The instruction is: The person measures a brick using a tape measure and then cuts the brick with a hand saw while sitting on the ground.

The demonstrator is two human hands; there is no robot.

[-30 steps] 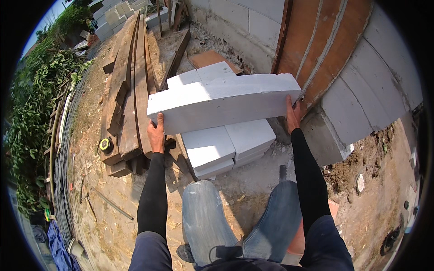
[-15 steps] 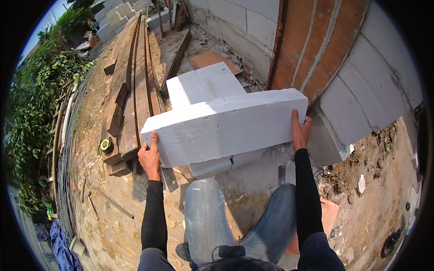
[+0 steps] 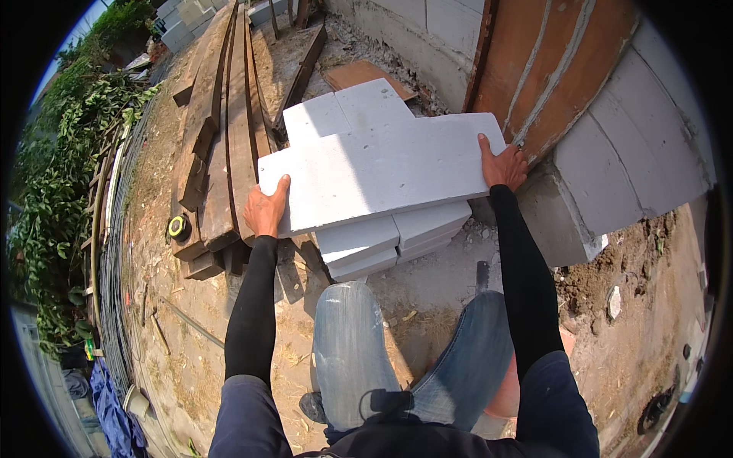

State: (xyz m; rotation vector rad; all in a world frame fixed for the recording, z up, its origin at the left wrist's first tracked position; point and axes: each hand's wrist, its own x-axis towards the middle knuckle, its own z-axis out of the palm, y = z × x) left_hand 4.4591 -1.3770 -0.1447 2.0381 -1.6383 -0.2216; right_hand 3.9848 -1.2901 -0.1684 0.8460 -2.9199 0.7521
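A long white concrete block (image 3: 389, 168) lies broad face up across a low stack of white blocks (image 3: 357, 243), crosswise in front of me. Whether its whole underside rests on the stack, I cannot tell. My left hand (image 3: 265, 208) grips its left end, thumb on top and the other fingers down the side. At the right end my right hand (image 3: 505, 165) holds it the same way, thumb on the upper face. Behind it, the tops of more blocks (image 3: 347, 111) of the stack show. Sunlight falls on the block's left part, shade on its right.
Dark wooden beams (image 3: 217, 145) lie at the left, with a yellow-and-black tape measure (image 3: 179, 227) on them. A block wall (image 3: 611, 160) with a brown door panel (image 3: 527, 69) stands at the right. A hammer (image 3: 159, 333) and a metal rod (image 3: 191, 324) lie on the ground.
The block has moved away from me and tipped from standing on its edge to lying broad face up over the stack. Both hands have gone forward with it, still gripping its ends.
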